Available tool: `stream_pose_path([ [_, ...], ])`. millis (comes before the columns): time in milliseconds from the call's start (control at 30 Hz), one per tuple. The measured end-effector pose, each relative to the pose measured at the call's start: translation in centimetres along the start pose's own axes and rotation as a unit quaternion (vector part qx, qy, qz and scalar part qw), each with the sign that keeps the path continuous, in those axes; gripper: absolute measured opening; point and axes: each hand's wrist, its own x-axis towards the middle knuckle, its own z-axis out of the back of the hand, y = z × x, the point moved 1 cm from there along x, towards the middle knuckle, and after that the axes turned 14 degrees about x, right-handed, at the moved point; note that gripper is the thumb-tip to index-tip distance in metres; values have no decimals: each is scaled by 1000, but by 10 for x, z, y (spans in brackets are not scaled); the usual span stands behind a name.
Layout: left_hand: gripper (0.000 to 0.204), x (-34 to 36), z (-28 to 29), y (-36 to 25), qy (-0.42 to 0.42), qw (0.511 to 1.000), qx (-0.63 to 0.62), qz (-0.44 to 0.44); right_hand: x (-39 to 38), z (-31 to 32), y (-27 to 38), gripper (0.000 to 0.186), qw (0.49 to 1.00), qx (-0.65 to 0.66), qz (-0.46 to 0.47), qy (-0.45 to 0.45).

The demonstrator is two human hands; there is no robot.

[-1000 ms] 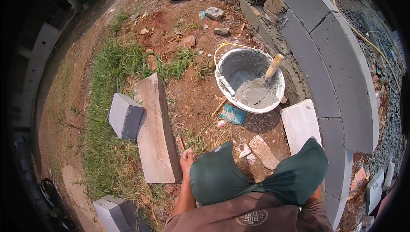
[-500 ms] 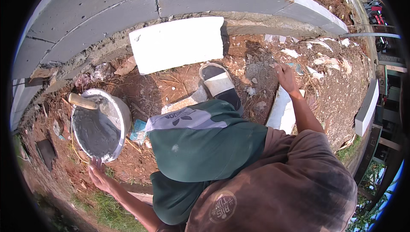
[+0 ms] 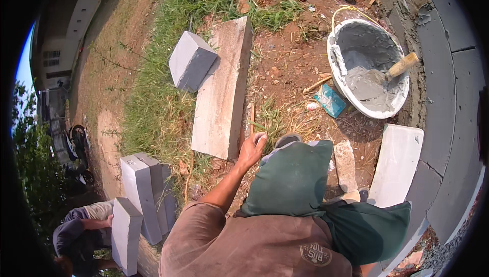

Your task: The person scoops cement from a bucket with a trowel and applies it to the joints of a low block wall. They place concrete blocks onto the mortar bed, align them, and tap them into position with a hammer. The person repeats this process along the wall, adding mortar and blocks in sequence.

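Note:
My left hand is loosely closed beside a long pale concrete block; whether it holds anything is hidden. Only a sliver of my right arm shows below my dark green trousers; that hand is out of sight. A small grey block rests on the long block's left edge. A white bucket holds wet grey mortar with a wooden-handled trowel standing in it. Below the bucket are a pale slab and a smaller rough piece.
A grey block wall runs down the right. At lower left are stacked blocks and a co-worker, whose hand is on an upright block. Grass, a dirt path and a motorbike lie leftward.
The view swung toward the wall half a second ago and has swung back. The co-worker and their block have come into view. My left hand, open beside the bucket then, is now curled.

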Motion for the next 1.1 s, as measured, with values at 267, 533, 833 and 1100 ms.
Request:
stream_pose_path([
  [267, 45, -201, -92, 135, -7, 972, 20, 236, 25, -100, 314, 41, 890, -19, 385, 241],
  [533, 47, -221, -79, 159, 101, 962, 14, 254, -31, -199, 322, 31, 845, -40, 361, 391],
  [833, 31, -143, -32, 120, -69, 985, 21, 159, -51, -214, 309, 23, 858, -23, 266, 439],
  [1100, 44, 85, 136, 47, -367, 886, 272, 78, -113, -289, 362, 15, 791, 47, 370, 485],
])
